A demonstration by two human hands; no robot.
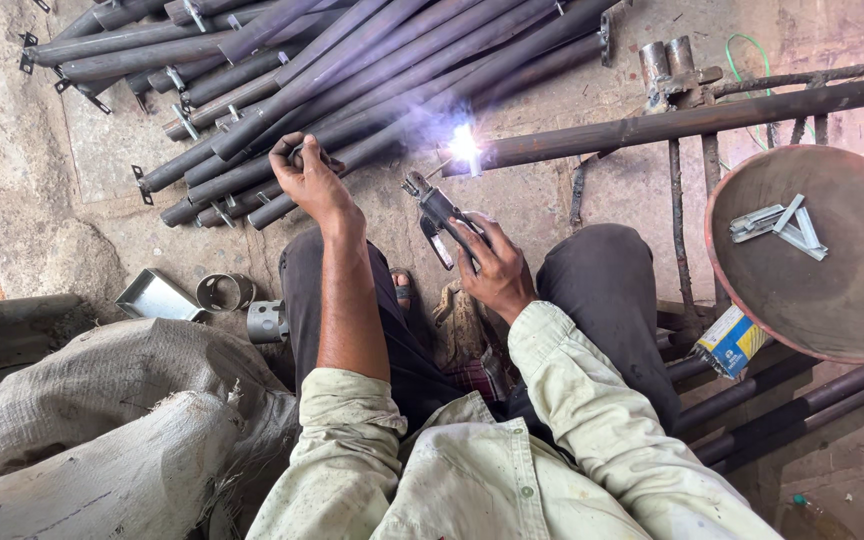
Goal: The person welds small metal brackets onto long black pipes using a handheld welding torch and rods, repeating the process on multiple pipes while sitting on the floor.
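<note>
Steel pipe everywhere in this one. The right hand point(497, 270) is clamped around an electrode holder point(437, 215), rod tip burning a bright arc point(465, 145) right at the near end of a long pipe point(692, 120) laid across a rusty rack. The left hand point(312, 180) is curled around something small, resting on the pile of pipes point(352, 70); can't make out what it's pinching. Progress-wise I'd guess somewhere in the middle: lots of pipes in that heap already carry little welded tabs, and a few loose brackets point(782, 225) sit in the round pan point(832, 300) waiting. A box point(730, 340) sits under it.
</note>
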